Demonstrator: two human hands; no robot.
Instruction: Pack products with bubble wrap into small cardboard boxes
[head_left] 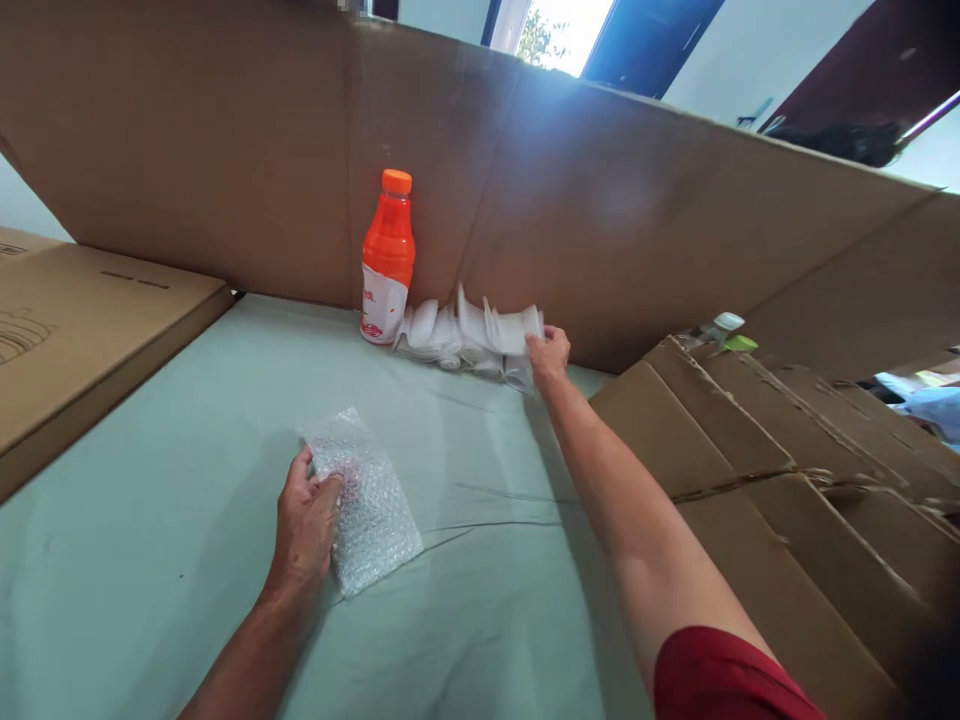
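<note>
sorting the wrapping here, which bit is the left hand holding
The bubble wrap, flat and bubbly, is in the left hand. The bunched white wrapping instead lies farther off, beside the orange-capped bottle, at the right hand.

1. An orange bottle [388,255] with an orange cap and a white label stands upright near a tall cardboard panel [637,210].
2. The panel runs across the back, marked by vertical creases.
3. A pale green cloth [495,620], slightly wrinkled, covers the work surface.
4. A flat cardboard box [112,340] with printed line markings lies at the left.
5. At the right is creased cardboard [810,570] with rough, layered edges; a white cap [728,321] and something green [740,343] show just beyond it.
6. Bluish material [934,408], unclear, sits at the far right.
7. Above the panel appear a bright opening [574,30], a blue panel [649,45] and a white wall [780,50].
</note>
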